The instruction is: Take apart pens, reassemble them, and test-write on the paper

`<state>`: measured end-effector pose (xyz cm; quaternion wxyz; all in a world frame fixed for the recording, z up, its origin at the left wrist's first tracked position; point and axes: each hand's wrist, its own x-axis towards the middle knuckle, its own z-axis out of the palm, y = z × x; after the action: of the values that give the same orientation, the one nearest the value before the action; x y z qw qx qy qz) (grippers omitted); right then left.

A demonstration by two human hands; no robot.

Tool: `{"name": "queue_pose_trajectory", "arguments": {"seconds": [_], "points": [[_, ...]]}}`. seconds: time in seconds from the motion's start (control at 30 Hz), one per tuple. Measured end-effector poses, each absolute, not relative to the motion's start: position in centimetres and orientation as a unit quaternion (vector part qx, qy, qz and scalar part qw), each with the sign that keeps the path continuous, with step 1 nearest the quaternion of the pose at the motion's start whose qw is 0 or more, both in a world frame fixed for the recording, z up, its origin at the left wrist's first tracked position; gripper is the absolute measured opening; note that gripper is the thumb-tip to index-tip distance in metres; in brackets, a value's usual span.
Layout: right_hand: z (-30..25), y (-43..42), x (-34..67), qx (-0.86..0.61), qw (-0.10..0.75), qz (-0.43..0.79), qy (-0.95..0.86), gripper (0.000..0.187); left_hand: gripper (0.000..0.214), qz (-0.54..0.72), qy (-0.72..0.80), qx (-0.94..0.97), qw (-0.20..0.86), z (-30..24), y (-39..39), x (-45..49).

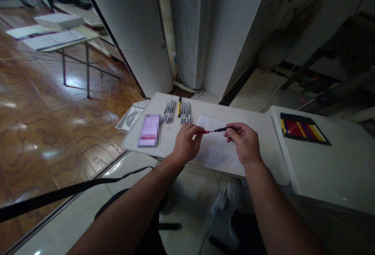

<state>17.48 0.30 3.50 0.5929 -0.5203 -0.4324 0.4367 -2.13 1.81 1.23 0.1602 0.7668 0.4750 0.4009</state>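
My left hand (189, 139) pinches a small slim red piece (203, 132), perhaps a pen part. Opposite it, my right hand (241, 139) grips a slim black pen-like piece (220, 129) in its fingertips. A thin shaft spans the gap between the red and black pieces, in line with both. Both hands are above a sheet of white paper (227, 156) with faint marks on it. Beyond my left hand lie two groups of clear pens, a left group (168, 111) and a right group (185, 113), with a yellow and black pen (179, 107) between them.
The white table (164, 152) carries a blurred-out phone-like object (149, 130) at its left. A second white table (328, 169) adjoins on the right, holding a black case of red, yellow and blue sticks (303, 130). A power strip (218, 204) lies on the floor below.
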Motion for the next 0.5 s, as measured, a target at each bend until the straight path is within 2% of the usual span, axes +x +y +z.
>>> {"name": "queue_pose_trajectory", "arguments": {"seconds": [0.5], "points": [[3.08, 0.12, 16.65, -0.530, 0.567, 0.439, -0.453, 0.019, 0.016, 0.402, 0.474, 0.764, 0.171, 1.10, 1.51, -1.97]]}}
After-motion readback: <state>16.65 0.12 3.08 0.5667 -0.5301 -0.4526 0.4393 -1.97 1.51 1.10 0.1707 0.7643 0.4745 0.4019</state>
